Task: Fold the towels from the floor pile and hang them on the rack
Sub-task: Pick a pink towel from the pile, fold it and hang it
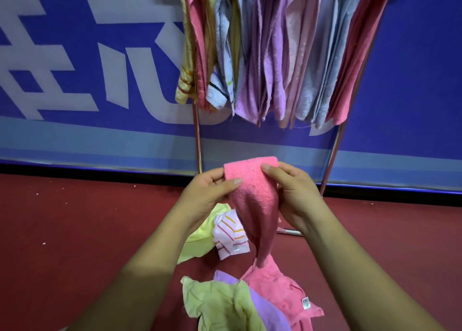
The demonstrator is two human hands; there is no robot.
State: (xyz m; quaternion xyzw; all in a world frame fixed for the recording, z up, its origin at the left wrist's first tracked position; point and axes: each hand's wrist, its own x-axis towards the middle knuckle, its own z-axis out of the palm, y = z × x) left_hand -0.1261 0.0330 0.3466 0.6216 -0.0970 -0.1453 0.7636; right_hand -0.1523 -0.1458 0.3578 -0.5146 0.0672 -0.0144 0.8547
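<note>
A pink towel [252, 195] hangs between both hands in front of me, its folded top edge up and its lower end tapering down towards the floor pile. My left hand [212, 193] pinches its left edge, thumb on the front. My right hand [290, 193] pinches its right edge the same way. Below lies the floor pile: a yellow-green towel [220, 303], a purple towel [265, 308], another pink towel [285, 293], a white striped towel [230, 233] and a second yellow-green one [200, 240]. The rack [198, 140] stands straight ahead.
Several folded towels in yellow, pink, blue and purple hang tightly packed along the rack's top. Its two metal legs, the right one [332, 160], slant down to the dark red floor [87, 230]. A blue banner wall [100, 68] stands close behind it.
</note>
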